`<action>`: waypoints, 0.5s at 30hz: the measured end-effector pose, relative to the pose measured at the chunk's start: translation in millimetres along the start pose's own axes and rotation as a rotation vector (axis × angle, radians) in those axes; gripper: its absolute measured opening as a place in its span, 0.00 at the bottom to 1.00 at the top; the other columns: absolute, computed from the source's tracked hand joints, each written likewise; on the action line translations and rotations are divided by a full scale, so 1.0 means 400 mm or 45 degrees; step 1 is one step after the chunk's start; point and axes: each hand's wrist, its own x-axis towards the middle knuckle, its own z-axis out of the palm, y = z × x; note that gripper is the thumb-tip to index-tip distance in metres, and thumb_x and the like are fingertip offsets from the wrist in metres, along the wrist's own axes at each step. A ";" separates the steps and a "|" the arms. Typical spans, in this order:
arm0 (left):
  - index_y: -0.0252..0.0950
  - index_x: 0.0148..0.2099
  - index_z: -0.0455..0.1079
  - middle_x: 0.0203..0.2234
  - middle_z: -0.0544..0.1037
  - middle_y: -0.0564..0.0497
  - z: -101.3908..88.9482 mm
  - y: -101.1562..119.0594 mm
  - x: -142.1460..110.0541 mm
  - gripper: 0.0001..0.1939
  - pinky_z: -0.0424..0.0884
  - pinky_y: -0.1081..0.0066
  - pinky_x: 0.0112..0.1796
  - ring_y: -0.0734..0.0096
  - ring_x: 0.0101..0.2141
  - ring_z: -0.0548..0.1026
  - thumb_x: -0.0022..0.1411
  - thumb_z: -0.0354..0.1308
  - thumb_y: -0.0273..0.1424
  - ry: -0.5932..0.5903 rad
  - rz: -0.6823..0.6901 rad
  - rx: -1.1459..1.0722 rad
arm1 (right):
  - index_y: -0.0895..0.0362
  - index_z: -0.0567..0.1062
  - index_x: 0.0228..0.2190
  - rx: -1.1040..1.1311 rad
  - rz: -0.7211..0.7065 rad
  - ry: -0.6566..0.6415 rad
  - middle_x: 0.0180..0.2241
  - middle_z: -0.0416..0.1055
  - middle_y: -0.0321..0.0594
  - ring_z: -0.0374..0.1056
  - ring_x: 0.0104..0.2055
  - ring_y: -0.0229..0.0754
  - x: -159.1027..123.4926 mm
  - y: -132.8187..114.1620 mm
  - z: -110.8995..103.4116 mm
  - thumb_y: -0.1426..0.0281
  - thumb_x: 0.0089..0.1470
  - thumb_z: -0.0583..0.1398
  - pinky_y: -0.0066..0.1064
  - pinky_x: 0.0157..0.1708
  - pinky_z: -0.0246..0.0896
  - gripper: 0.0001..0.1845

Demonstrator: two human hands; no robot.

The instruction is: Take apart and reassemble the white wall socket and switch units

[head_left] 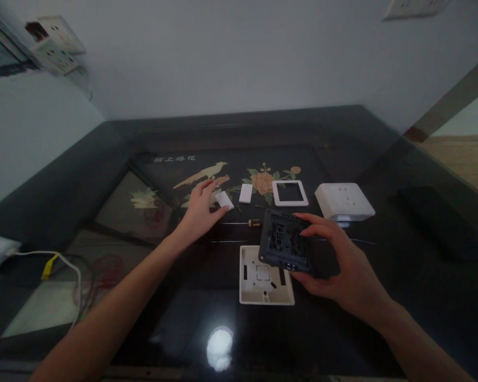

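My right hand (338,260) grips a dark square switch module (284,241), held tilted just above a white back box (265,276) lying on the black glass table (382,297). My left hand (201,209) reaches forward and pinches a small white rocker cover (224,200) between thumb and fingers. A second white rocker cover (246,193) lies just to its right. A small screwdriver (247,223) with an orange handle lies between the two hands.
A white square frame (290,193) and a white wall socket (343,201) lie at the back right. A small dark screw (239,209) lies by the covers. A white cable with a yellow tag (50,265) runs at the left. Wall sockets (56,45) hang on the wall at the top left.
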 end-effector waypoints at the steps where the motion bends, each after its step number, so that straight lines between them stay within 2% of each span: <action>1: 0.37 0.61 0.61 0.60 0.62 0.41 -0.013 0.026 -0.025 0.27 0.53 0.49 0.62 0.51 0.62 0.59 0.60 0.58 0.34 0.003 0.038 -0.027 | 0.50 0.62 0.46 0.009 0.000 0.004 0.55 0.66 0.50 0.66 0.56 0.55 -0.001 -0.002 0.001 0.66 0.47 0.66 0.52 0.51 0.66 0.26; 3: 0.42 0.61 0.62 0.58 0.67 0.44 -0.032 0.080 -0.084 0.21 0.58 0.52 0.61 0.57 0.60 0.63 0.67 0.53 0.34 -0.058 0.167 -0.187 | 0.50 0.62 0.46 0.024 -0.005 -0.013 0.56 0.65 0.50 0.66 0.56 0.55 -0.002 -0.008 0.005 0.67 0.47 0.66 0.50 0.51 0.66 0.26; 4: 0.44 0.62 0.61 0.59 0.66 0.45 -0.037 0.102 -0.116 0.22 0.58 0.53 0.61 0.56 0.60 0.63 0.67 0.54 0.36 -0.129 0.221 -0.288 | 0.50 0.62 0.46 0.027 -0.016 -0.031 0.56 0.65 0.51 0.65 0.56 0.55 -0.001 -0.011 0.009 0.66 0.46 0.66 0.50 0.51 0.66 0.27; 6: 0.48 0.68 0.52 0.64 0.60 0.45 -0.039 0.133 -0.171 0.36 0.56 0.52 0.63 0.53 0.64 0.58 0.61 0.62 0.42 -0.321 0.292 -0.429 | 0.51 0.61 0.47 0.016 -0.053 -0.078 0.56 0.65 0.51 0.65 0.57 0.55 0.001 -0.018 0.019 0.66 0.45 0.66 0.49 0.51 0.67 0.28; 8: 0.52 0.70 0.45 0.66 0.55 0.47 -0.033 0.142 -0.207 0.47 0.55 0.51 0.64 0.51 0.65 0.55 0.56 0.67 0.44 -0.424 0.293 -0.469 | 0.51 0.61 0.47 -0.002 -0.098 -0.122 0.55 0.65 0.52 0.64 0.57 0.55 0.004 -0.025 0.029 0.67 0.45 0.66 0.50 0.50 0.67 0.29; 11: 0.53 0.70 0.41 0.67 0.54 0.48 -0.025 0.136 -0.228 0.49 0.55 0.51 0.64 0.53 0.65 0.55 0.56 0.67 0.41 -0.464 0.261 -0.463 | 0.51 0.60 0.47 -0.002 -0.150 -0.169 0.55 0.65 0.53 0.64 0.56 0.56 0.007 -0.035 0.041 0.68 0.46 0.65 0.51 0.49 0.67 0.28; 15: 0.52 0.71 0.40 0.67 0.53 0.47 -0.027 0.129 -0.231 0.49 0.56 0.52 0.64 0.53 0.65 0.55 0.56 0.67 0.38 -0.485 0.266 -0.424 | 0.50 0.60 0.47 0.017 -0.161 -0.200 0.54 0.66 0.52 0.66 0.55 0.57 0.008 -0.039 0.048 0.67 0.45 0.66 0.52 0.48 0.68 0.29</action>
